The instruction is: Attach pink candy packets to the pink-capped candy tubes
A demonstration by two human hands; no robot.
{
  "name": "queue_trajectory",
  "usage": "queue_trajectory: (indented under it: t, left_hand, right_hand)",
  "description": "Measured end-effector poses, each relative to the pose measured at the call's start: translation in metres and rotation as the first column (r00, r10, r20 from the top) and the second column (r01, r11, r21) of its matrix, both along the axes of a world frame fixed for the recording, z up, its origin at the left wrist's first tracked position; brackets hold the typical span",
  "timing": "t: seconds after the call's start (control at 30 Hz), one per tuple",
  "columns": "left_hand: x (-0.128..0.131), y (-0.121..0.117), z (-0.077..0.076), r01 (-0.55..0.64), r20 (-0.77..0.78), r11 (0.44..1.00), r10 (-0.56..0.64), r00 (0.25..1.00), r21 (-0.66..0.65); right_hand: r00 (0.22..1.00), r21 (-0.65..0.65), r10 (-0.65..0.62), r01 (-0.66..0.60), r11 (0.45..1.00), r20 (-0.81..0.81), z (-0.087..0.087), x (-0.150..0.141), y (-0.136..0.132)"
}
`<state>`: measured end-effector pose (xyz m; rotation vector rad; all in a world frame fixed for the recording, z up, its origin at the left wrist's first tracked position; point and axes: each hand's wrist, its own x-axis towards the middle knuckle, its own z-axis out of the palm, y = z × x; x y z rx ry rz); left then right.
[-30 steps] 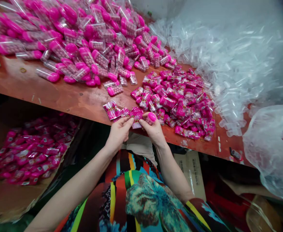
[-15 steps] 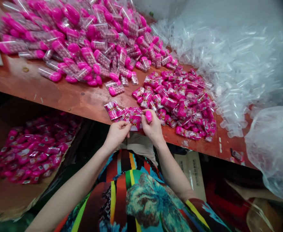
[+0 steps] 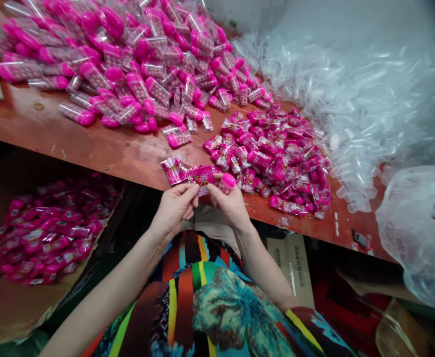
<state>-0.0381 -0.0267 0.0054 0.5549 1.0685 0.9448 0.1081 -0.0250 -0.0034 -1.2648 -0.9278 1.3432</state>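
Fingers of the left hand (image 3: 173, 206) are closed, thumb against forefinger, on the near edge of a pink printed wrapper (image 3: 202, 175) at the front edge of the tabletop (image 3: 76, 146), near the middle of the frame. The right hand (image 3: 233, 206) is just beside it, its thumb tip at the wrapper's right part, its fingers curled around a small clear vial (image 3: 227, 184) with a bright pink cap; the cap is tilted up and to the right. How the hidden fingers lie underneath cannot be told.

Left of the wrapper, a shiny pink-and-clear packet (image 3: 174, 169) lies on the wood. Above it, one capped tube (image 3: 179, 139) rests at the near edge of a large heap of pink-capped tubes (image 3: 128, 69) filled with pale pink beads, which fills the upper left of the frame. Right of the hands is a pile of pink wrapped packets (image 3: 277, 156). Empty-looking clear tubes (image 3: 354, 99) spread across the upper right, with a cloudy plastic bag (image 3: 418, 228) below them at the right edge. At lower left, an open cardboard box (image 3: 9, 310) holds more pink packets (image 3: 50, 233).
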Motion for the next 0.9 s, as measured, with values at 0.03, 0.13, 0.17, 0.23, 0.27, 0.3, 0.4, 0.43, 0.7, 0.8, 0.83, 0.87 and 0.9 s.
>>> queue_trajectory:
  t: [0.03,0.13,0.17,0.23,0.27,0.3,0.4,0.43,0.7,0.8,0.83,0.87,0.9]
  left_hand:
    - [0.002,0.000,-0.001,-0.001,0.011,1.000,0.001,1.000,-0.006]
    - [0.005,0.002,-0.003,0.032,0.018,0.999,-0.032,0.999,-0.001]
    - [0.004,0.003,-0.003,0.046,0.018,0.999,-0.046,0.999,0.009]
    - [0.004,0.004,-0.003,0.055,0.022,0.998,-0.056,0.998,0.033]
    - [0.005,0.005,-0.003,0.041,0.027,0.998,-0.042,0.999,0.042]
    - [0.006,0.006,-0.004,0.023,0.035,0.999,-0.024,0.999,0.045]
    - [0.014,0.006,-0.004,-0.028,0.068,0.999,0.027,0.997,0.020]
    - [0.016,0.007,-0.004,-0.036,0.078,0.999,0.036,0.996,0.003]
    - [0.018,0.007,-0.002,0.032,0.179,0.993,-0.011,0.984,-0.113]
    - [0.015,0.007,-0.003,-0.028,0.160,0.995,0.044,0.986,-0.097]
    - [0.015,0.007,-0.003,-0.056,0.150,0.994,0.069,0.986,-0.091]
    - [0.014,0.007,-0.003,-0.082,0.141,0.993,0.093,0.986,-0.087]
    - [0.013,0.006,-0.003,-0.102,0.134,0.991,0.113,0.984,-0.088]
  right_hand:
    - [1.000,0.009,-0.005,0.005,1.000,-0.003,0.000,-0.001,0.000]
    - [0.998,-0.002,0.046,-0.046,0.999,-0.033,-0.001,0.001,-0.001]
    - [0.996,-0.017,0.078,-0.078,0.997,-0.045,-0.002,0.002,-0.001]
    - [0.992,-0.024,0.113,-0.115,0.993,-0.061,-0.003,0.005,-0.001]
    - [0.992,-0.017,0.111,-0.112,0.994,-0.065,-0.003,0.005,-0.002]
    - [0.993,-0.012,0.099,-0.100,0.995,-0.062,-0.003,0.005,-0.002]
    - [1.000,0.000,0.026,-0.026,1.000,-0.017,-0.006,0.003,-0.003]
    - [1.000,0.002,0.006,-0.006,1.000,0.003,-0.007,0.002,-0.003]
    - [0.996,-0.016,0.075,-0.074,0.997,0.038,-0.006,0.009,0.002]
    - [0.993,-0.087,0.112,-0.115,0.990,-0.039,-0.006,0.015,0.002]
    - [0.991,-0.109,0.113,-0.120,0.987,-0.070,-0.007,0.018,0.000]
    - [0.988,-0.126,0.116,-0.128,0.984,-0.104,-0.007,0.021,-0.002]
    - [0.983,-0.138,0.122,-0.141,0.980,-0.141,-0.008,0.024,-0.005]
